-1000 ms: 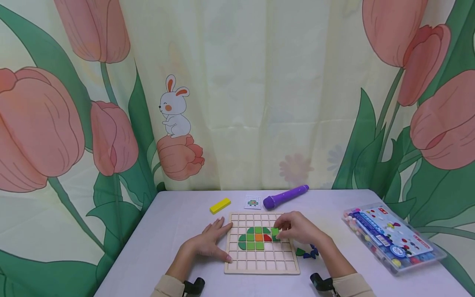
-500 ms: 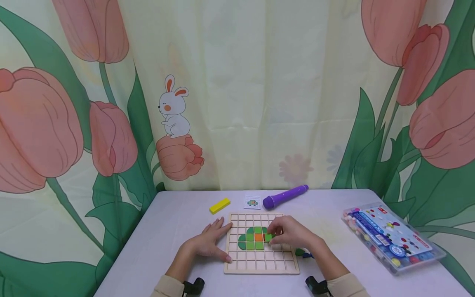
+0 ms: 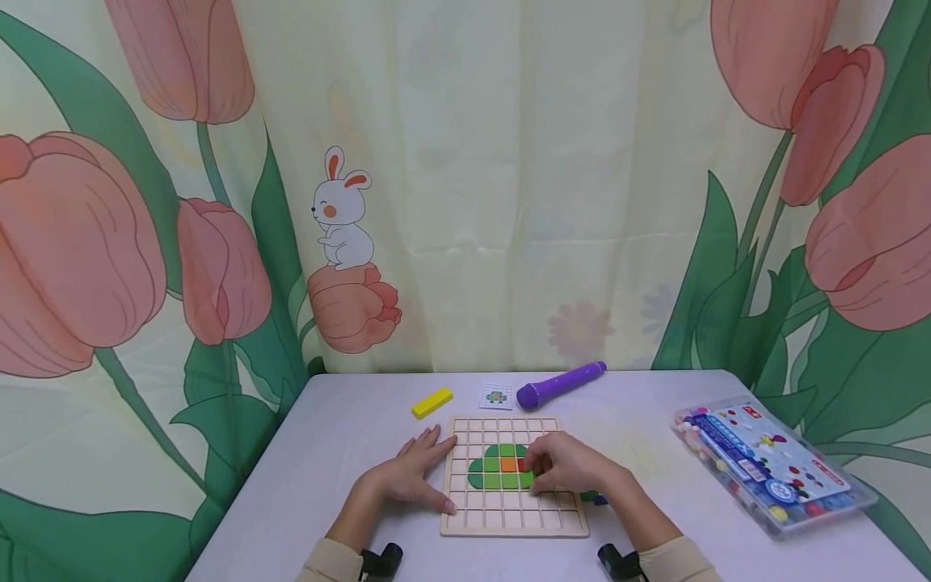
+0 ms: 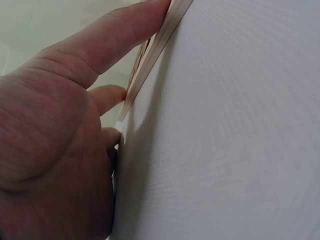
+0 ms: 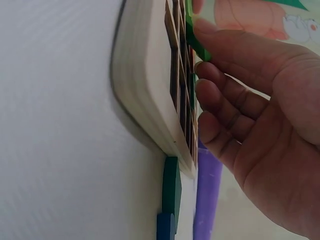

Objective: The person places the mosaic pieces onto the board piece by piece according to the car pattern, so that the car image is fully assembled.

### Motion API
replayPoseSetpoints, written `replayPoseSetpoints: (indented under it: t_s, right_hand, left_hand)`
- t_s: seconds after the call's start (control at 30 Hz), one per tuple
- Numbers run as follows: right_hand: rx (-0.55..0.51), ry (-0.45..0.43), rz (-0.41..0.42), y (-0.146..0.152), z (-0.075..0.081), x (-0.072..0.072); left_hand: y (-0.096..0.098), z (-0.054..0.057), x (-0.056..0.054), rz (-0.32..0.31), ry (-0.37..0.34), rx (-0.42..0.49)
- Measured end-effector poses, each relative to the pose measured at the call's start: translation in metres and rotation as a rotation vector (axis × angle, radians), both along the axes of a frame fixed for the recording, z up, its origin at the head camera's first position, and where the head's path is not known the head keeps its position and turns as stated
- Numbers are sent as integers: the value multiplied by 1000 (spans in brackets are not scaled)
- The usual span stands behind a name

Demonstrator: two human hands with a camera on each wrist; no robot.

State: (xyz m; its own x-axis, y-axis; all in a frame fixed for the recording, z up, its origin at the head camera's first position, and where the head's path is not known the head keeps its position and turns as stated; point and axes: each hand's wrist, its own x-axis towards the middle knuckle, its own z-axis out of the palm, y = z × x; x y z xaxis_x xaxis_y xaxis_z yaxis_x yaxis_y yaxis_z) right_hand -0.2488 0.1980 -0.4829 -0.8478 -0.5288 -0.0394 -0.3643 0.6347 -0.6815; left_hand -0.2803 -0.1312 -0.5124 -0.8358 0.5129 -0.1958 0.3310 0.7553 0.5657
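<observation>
A wooden grid board (image 3: 514, 521) lies on the table with green, orange and red tiles set in its squares. My left hand (image 3: 407, 477) is spread against the board's left edge, thumb and fingertips touching the frame. In the left wrist view the thumb (image 4: 115, 40) presses on the wooden rim. Over the board's right half, my right hand (image 3: 570, 465) pinches a green square tile (image 5: 198, 46) low at the grid, beside the row with the orange tile (image 3: 508, 465). Its fingers partly hide the red tile (image 3: 520, 465).
A yellow block (image 3: 432, 402), a small pattern card (image 3: 496, 397) and a purple microphone (image 3: 560, 385) lie behind the board. A clear case of coloured pieces (image 3: 774, 469) is at the right. Loose green (image 5: 171, 190) and blue (image 5: 165, 227) pieces lie beside the board's right edge.
My right hand has moved left and slightly nearer with the green tile, down to the square right of the lower green row. The left hand has stayed in place.
</observation>
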Motion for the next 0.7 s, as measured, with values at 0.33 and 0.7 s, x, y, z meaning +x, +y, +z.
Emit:
replayPoseSetpoints:
  t_s: [0.33, 0.7]
  right_hand:
    - [21, 12, 5, -2, -3, 0]
    - [26, 11, -13, -2, -5, -2]
  left_hand:
    - [0, 1, 2, 10, -7, 0]
    - [1, 2, 2, 9, -12, 2]
